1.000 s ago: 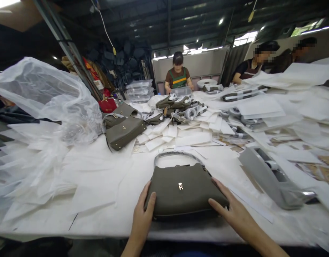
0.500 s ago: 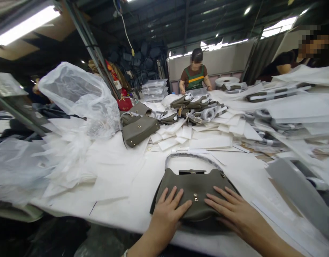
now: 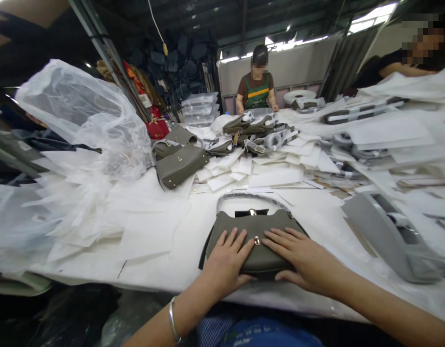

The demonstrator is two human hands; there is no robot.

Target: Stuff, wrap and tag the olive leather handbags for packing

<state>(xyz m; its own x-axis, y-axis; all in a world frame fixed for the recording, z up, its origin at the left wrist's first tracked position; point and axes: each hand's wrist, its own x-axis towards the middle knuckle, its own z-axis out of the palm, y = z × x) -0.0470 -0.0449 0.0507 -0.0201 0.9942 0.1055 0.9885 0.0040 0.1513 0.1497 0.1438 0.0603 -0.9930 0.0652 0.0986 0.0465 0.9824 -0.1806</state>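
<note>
A dark olive handbag (image 3: 256, 222) lies on the white table top in front of me, its wrapped handle (image 3: 251, 196) arching away at the back. My left hand (image 3: 225, 258) rests flat on the bag's left half, fingers spread, thumb near its lower edge. On the right half lies my right hand (image 3: 298, 253), palm down with fingers stretched out. Between the two sets of fingertips shows a small gold clasp (image 3: 257, 240). Another gold fitting sits on the dark flap at the bag's top.
Two olive bags (image 3: 182, 166) stand farther left, near a large clear plastic bag (image 3: 117, 125) and white sheets (image 3: 146, 226). More wrapped bags (image 3: 253, 127) are heaped at the back. A grey bag (image 3: 392, 241) lies at right. A co-worker (image 3: 257, 89) is across the table.
The camera view has shifted, so the background sits lower-right earlier and higher-left now. Both hands still press on the handbag; their thumbs now reach its near edge, and the flap's gold fitting shows.
</note>
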